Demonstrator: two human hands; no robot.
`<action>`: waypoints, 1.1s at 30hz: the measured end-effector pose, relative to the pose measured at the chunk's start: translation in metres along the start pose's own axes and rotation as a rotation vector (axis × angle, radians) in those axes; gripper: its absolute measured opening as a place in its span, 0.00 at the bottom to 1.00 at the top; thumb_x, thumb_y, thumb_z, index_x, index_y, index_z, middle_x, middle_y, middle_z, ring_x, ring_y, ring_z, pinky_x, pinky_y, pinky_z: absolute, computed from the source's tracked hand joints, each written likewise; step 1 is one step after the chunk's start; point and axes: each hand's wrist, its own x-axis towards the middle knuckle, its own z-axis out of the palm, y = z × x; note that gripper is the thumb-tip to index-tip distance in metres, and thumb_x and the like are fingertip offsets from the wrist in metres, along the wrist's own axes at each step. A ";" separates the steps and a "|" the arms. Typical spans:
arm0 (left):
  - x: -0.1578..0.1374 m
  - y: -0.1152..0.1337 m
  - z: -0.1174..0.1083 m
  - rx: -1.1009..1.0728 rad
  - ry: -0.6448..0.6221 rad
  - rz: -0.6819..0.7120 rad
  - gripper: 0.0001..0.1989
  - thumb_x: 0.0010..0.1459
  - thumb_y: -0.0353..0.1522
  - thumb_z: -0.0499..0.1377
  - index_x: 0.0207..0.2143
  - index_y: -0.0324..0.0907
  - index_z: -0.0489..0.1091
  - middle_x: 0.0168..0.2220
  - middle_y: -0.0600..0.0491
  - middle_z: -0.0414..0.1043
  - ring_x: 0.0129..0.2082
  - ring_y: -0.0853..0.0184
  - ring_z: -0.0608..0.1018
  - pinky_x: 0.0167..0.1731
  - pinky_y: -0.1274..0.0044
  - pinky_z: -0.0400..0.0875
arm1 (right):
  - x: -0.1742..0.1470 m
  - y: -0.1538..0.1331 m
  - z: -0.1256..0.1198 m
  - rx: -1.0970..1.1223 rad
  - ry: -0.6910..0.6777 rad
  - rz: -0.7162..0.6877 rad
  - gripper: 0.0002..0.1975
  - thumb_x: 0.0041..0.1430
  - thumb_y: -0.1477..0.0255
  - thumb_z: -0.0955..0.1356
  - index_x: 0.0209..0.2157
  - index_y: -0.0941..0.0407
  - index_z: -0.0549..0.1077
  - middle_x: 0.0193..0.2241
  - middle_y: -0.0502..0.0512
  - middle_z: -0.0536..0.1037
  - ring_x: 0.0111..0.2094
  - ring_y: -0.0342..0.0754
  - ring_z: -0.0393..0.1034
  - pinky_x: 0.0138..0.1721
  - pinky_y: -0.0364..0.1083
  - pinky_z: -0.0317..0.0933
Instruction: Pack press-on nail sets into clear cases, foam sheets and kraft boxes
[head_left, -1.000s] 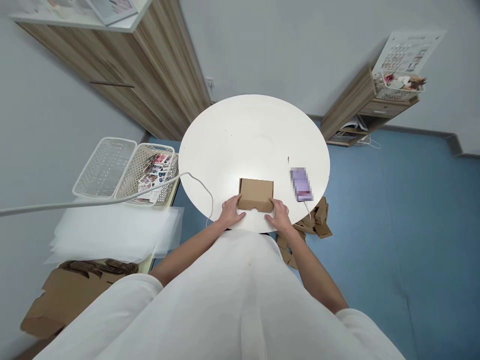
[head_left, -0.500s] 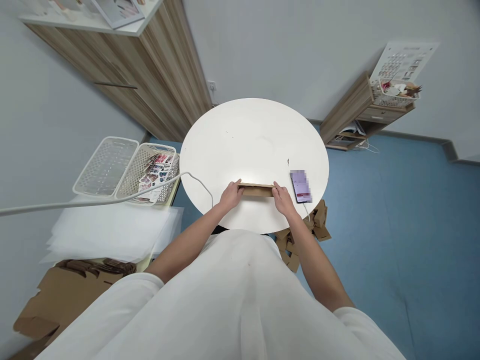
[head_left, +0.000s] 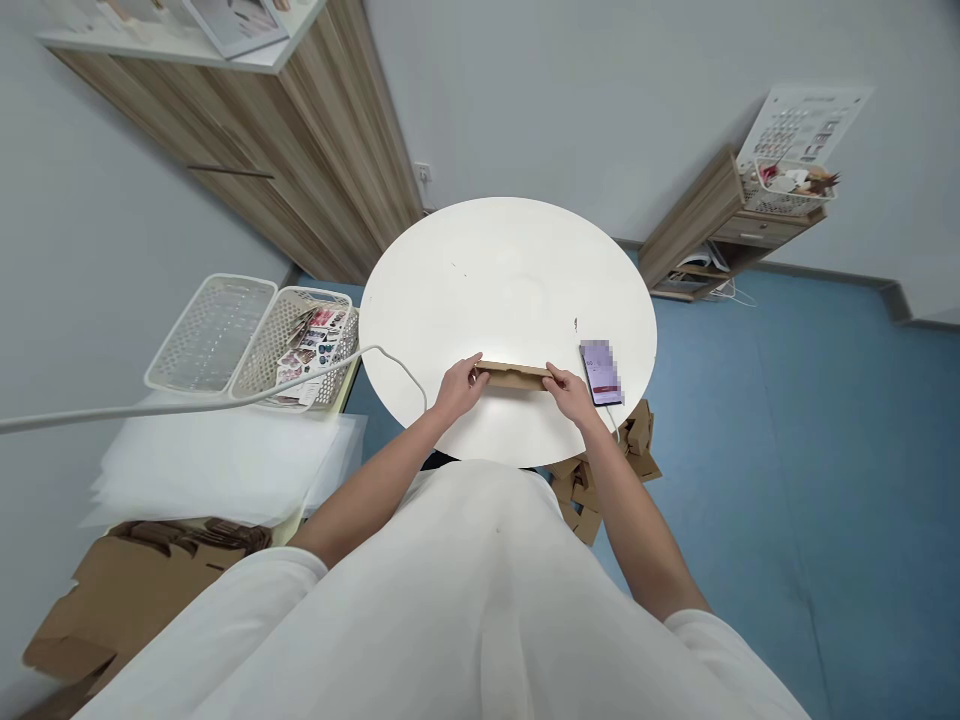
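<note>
Between my two hands is a small brown cardboard box (head_left: pixel 514 378), held over the near part of the round white table (head_left: pixel 510 270). My left hand (head_left: pixel 460 388) grips its left end, with thumb and fingers closed on the cardboard. At the other end my right hand (head_left: pixel 568 392) holds it the same way. A narrow flap or lid edge runs along the box's far side. The inside of the box cannot be made out. Just right of my right hand lies a phone (head_left: pixel 601 372) with a lit screen and a cable plugged in.
Left of the table stand two white plastic baskets, one basket (head_left: pixel 214 335) and another holding printed cards (head_left: pixel 315 345). Clear plastic sheets (head_left: pixel 217 465) and flat cardboard (head_left: pixel 135 600) lie nearer. A white cable (head_left: pixel 397 358) reaches over the table. Folded cardboard pieces (head_left: pixel 585 495) sit below right.
The box has tilted slightly in my hands, and its far edge shows more as a flap. My fingers have shifted a little at both ends.
</note>
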 end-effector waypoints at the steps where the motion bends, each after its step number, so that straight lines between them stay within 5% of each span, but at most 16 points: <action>1: -0.001 0.000 -0.001 0.000 -0.002 0.017 0.20 0.56 0.32 0.53 0.52 0.41 0.63 0.33 0.52 0.69 0.29 0.68 0.71 0.36 0.73 0.68 | 0.000 -0.001 0.000 -0.047 0.010 -0.020 0.23 0.55 0.63 0.62 0.53 0.54 0.66 0.36 0.54 0.72 0.36 0.47 0.66 0.42 0.48 0.59; 9: -0.002 0.002 -0.003 0.127 -0.004 0.111 0.17 0.55 0.27 0.50 0.48 0.42 0.65 0.33 0.50 0.69 0.33 0.65 0.72 0.33 0.73 0.68 | -0.002 0.000 0.003 -0.264 0.085 -0.189 0.22 0.53 0.74 0.60 0.51 0.57 0.67 0.30 0.55 0.70 0.32 0.48 0.64 0.37 0.49 0.61; 17: 0.001 0.005 -0.005 0.123 0.045 0.039 0.16 0.53 0.25 0.51 0.44 0.41 0.68 0.36 0.50 0.69 0.31 0.67 0.72 0.36 0.74 0.68 | -0.004 -0.005 0.009 -0.166 0.127 -0.127 0.19 0.51 0.73 0.60 0.47 0.57 0.66 0.28 0.51 0.71 0.30 0.46 0.65 0.36 0.47 0.61; 24: 0.000 0.003 -0.006 0.150 0.008 0.012 0.16 0.56 0.29 0.52 0.47 0.44 0.67 0.35 0.51 0.69 0.32 0.67 0.72 0.37 0.74 0.67 | -0.005 -0.004 0.010 -0.241 0.157 -0.185 0.15 0.55 0.71 0.60 0.44 0.56 0.68 0.32 0.55 0.72 0.32 0.48 0.66 0.36 0.47 0.61; 33: 0.003 -0.002 -0.002 0.036 0.114 -0.083 0.14 0.56 0.31 0.51 0.44 0.41 0.71 0.32 0.51 0.72 0.31 0.67 0.73 0.35 0.75 0.68 | -0.013 0.007 0.019 -0.339 0.202 -0.274 0.19 0.60 0.69 0.57 0.51 0.56 0.66 0.38 0.59 0.70 0.37 0.50 0.66 0.37 0.48 0.62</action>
